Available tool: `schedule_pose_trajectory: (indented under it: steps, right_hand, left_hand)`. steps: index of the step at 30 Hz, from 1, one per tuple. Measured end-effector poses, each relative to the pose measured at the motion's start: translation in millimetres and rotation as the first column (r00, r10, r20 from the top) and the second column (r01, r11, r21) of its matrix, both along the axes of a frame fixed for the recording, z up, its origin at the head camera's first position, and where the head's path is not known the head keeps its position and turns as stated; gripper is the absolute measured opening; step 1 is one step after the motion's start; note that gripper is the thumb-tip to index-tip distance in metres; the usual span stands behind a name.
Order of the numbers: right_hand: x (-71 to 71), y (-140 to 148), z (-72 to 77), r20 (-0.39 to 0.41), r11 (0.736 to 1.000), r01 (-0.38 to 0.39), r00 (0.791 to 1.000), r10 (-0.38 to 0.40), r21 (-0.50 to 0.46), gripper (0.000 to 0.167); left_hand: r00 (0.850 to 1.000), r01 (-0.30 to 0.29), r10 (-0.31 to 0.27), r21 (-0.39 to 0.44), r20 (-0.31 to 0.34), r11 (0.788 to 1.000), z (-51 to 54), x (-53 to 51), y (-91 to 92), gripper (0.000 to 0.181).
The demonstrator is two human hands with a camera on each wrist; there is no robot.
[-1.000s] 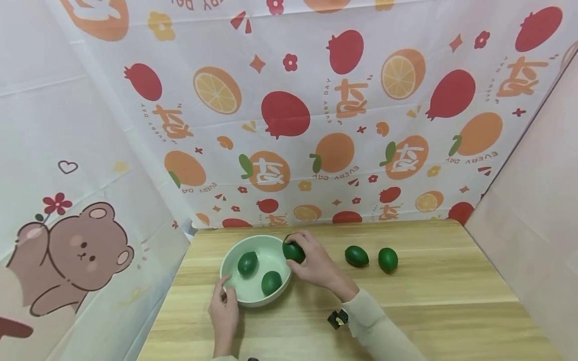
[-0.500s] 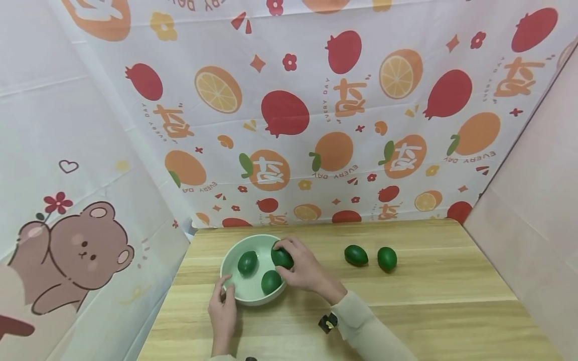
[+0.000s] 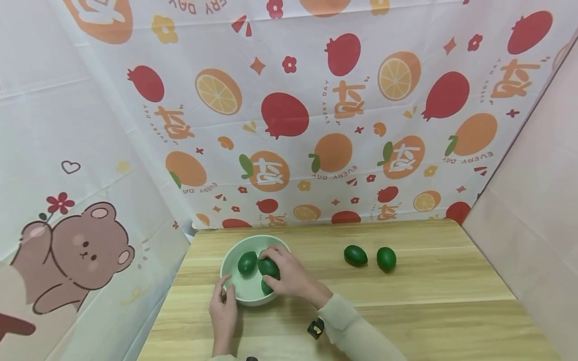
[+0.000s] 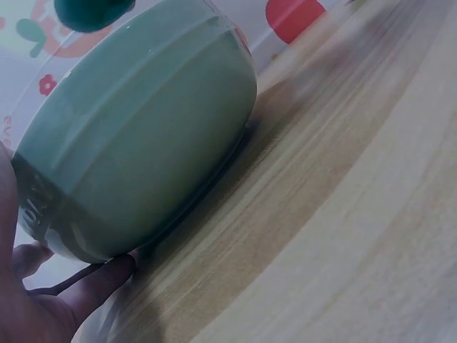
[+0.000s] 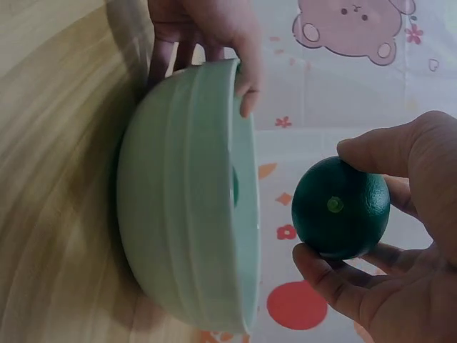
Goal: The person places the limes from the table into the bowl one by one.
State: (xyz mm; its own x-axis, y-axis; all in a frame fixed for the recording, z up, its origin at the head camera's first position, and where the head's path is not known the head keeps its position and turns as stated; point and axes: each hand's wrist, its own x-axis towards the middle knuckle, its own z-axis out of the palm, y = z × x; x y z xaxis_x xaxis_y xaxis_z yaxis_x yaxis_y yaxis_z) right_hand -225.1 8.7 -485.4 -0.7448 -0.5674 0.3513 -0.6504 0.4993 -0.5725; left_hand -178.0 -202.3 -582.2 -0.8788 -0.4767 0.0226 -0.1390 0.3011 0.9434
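Wooden table (image 3: pixel 429 311), fruit-print cloth (image 3: pixel 289 160) behind it, and the left hand (image 3: pixel 223 312) pinches a pale green bowl (image 3: pixel 248 290) by its rim, two limes (image 3: pixel 247 263) inside, while the right hand (image 3: pixel 292 276) has a third lime (image 3: pixel 269 267) gripped over the bowl, plus two more limes (image 3: pixel 355 255) lie off to the right.

Soft, even brightness across the head view, the printed backdrop (image 3: pixel 311 115) reading clearly! Over to the left wrist: dimmer, bluish, the bowl (image 4: pixel 157 128) darkening towards its base, the tabletop (image 4: pixel 343 214) grain smeared. Right wrist now, muted light, faint sheen on the green fruit (image 5: pixel 341 218), shadow beside the bowl.
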Motion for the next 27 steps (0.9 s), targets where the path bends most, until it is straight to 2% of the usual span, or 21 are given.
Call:
schedule_pose_trajectory:
  steps: [10, 16, 27]
  right_hand:
    - [5.0, -15, -8.5, 0.04, 0.997, 0.028, 0.999, -0.031, 0.075, 0.042]
    - [5.0, -27, -17.4, 0.033, 0.991, 0.035, 0.999, -0.04, 0.129, 0.042]
    - [7.4, -38, -24.2, 0.036, 0.981, 0.038, 0.998, -0.045, 0.192, 0.043]
  left_hand:
    - [1.0, 0.0, 0.0, -0.04, 0.002, 0.999, -2.2, 0.9, 2.0, 0.044]
    - [1.0, -0.007, 0.006, -0.061, -0.016, 0.998, -1.7, 2.6, 2.8, 0.046]
    - [0.999, -0.007, 0.005, -0.039, -0.045, 0.999, -3.2, 4.9, 4.0, 0.051]
